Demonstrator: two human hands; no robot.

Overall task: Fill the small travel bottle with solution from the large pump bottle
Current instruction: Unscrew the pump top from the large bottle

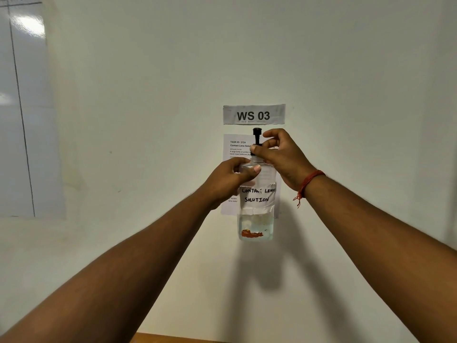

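Note:
The large clear pump bottle [256, 219] with a white handwritten label "CONTACT LENS SOLUTION" is held up in the air before the wall, with some clear liquid in its bottom. My left hand [231, 178] grips its shoulder from the left. My right hand [277, 154] pinches the collar of the black pump [256, 134] at the neck. The pump head stands upright above my fingers. No small travel bottle is in view.
A "WS 03" sign [254, 114] and a printed task sheet [235, 149] hang on the pale wall behind the bottle. A glossy whiteboard [22, 115] is at the far left. A strip of wooden table edge [173, 339] shows at the bottom.

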